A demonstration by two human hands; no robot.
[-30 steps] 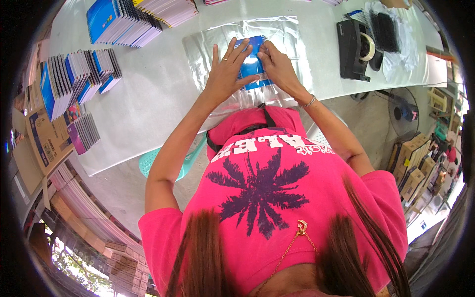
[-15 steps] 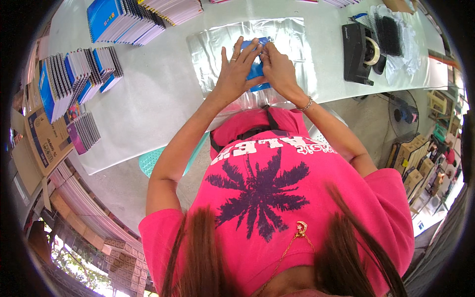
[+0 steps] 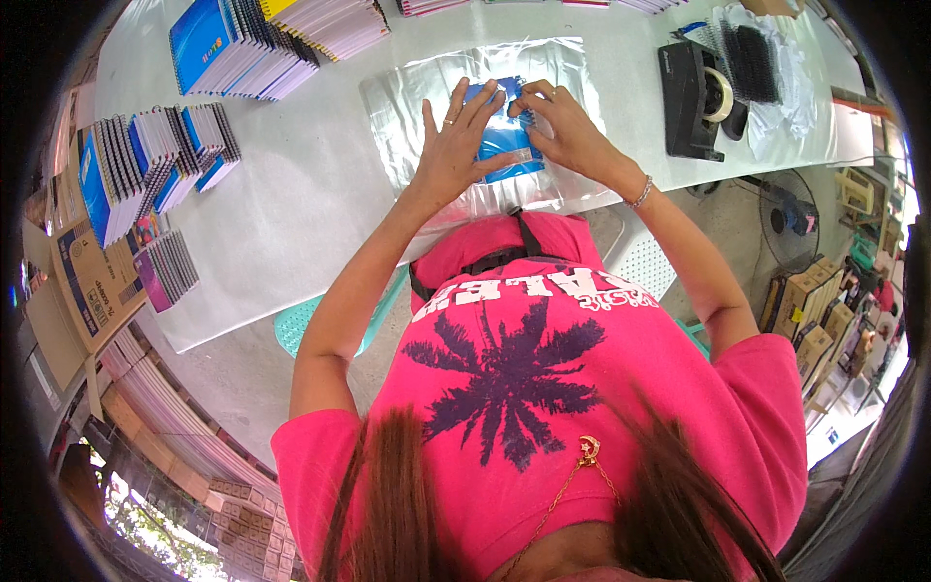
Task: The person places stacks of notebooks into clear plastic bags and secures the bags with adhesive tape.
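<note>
A small blue spiral notebook (image 3: 508,139) lies on a shiny clear plastic sheet (image 3: 398,107) on the table before me. My left hand (image 3: 452,145) rests over its left side, fingers stretched and apart, thumb laid across the lower cover. At the right edge, where the wire coil shows, my right hand (image 3: 567,128) is bent round with thumb and curled fingers gripping the binding. Just what the fingertips pinch is too small to make out.
Stacks of spiral notebooks (image 3: 208,53) stand at the far left, with more blue ones (image 3: 107,179) nearer. A black tape dispenser (image 3: 684,102) sits at the right beside loose black coils (image 3: 752,66). An open cardboard box (image 3: 97,267) is left of the table; a fan (image 3: 790,218) stands right.
My right hand has shifted slightly right, its fingers now curled at the coil edge, uncovering more of the blue cover. My left hand stays nearly in place, over the notebook's left side.
</note>
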